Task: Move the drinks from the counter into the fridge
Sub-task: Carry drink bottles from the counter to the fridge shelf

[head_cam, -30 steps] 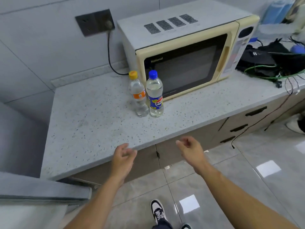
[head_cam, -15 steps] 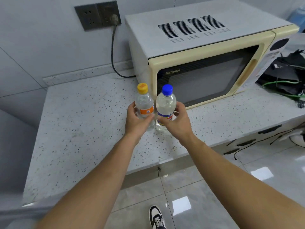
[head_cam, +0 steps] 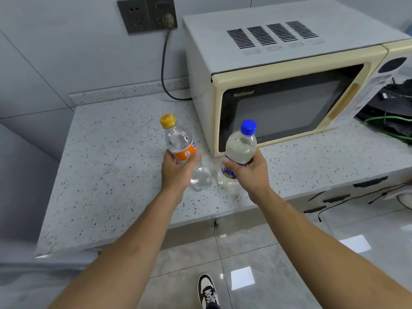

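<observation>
My left hand (head_cam: 176, 169) grips a clear bottle with an orange cap and orange label (head_cam: 178, 141), tilted to the left and lifted off the speckled counter (head_cam: 116, 157). A clear bottle with a blue cap and blue label (head_cam: 240, 148) is in my right hand (head_cam: 249, 172), also raised and leaning slightly right. Both bottles hang just above the counter in front of the microwave. The fridge itself is not clearly in view.
A cream microwave (head_cam: 289, 85) stands on the counter right behind the bottles, plugged into a wall socket (head_cam: 147, 14). Dark gear with green cables (head_cam: 392, 117) lies at the right. A grey surface (head_cam: 22, 275) sits at the lower left. Glossy floor tiles and a shoe (head_cam: 207, 291) are below.
Both hands reached from the counter edge to the bottles, closed around them, and have now lifted them off the counter and apart from each other.
</observation>
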`<state>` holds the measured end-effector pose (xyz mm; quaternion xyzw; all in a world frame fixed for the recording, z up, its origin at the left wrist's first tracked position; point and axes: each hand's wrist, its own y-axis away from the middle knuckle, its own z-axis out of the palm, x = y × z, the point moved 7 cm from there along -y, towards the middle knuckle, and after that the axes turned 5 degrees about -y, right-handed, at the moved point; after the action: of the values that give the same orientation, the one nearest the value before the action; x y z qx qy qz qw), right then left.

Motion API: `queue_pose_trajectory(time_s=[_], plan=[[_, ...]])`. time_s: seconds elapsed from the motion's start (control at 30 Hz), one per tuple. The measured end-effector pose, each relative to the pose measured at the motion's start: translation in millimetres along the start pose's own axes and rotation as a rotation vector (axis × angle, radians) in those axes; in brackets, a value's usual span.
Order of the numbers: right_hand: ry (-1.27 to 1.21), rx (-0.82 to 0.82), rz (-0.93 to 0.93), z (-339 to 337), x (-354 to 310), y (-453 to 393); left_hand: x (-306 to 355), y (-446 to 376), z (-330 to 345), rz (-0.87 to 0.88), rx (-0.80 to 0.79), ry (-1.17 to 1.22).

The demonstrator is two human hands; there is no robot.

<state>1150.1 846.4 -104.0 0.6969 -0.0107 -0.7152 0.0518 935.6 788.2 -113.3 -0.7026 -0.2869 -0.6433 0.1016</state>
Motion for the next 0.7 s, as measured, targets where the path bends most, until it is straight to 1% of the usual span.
queue_pose_trajectory(time_s=[0.1, 0.27, 0.37, 0.57, 0.7], plan=[[-0.096, -0.024, 0.058, -9.6, 1.8, 24.9, -2.9, 28.4, -16.2, -0.024, -0.004, 0.085], [-0.283, -0.13, 0.163, -16.9, 8.0, 76.2, -14.5, 100.1, -34.9, -0.094, -0.039, 0.344], [-0.313, -0.196, 0.204, -15.3, 14.9, 113.1, -30.1, 152.4, -46.6, -0.136, -0.057, 0.423], [-0.335, -0.388, 0.295, -0.7, 35.3, 196.1, -68.4, 256.4, -86.0, -0.142, 0.064, 0.47], [-0.299, -0.492, 0.386, 18.2, 55.6, 252.0, -96.2, 318.4, -121.5, -0.167, 0.165, 0.411]])
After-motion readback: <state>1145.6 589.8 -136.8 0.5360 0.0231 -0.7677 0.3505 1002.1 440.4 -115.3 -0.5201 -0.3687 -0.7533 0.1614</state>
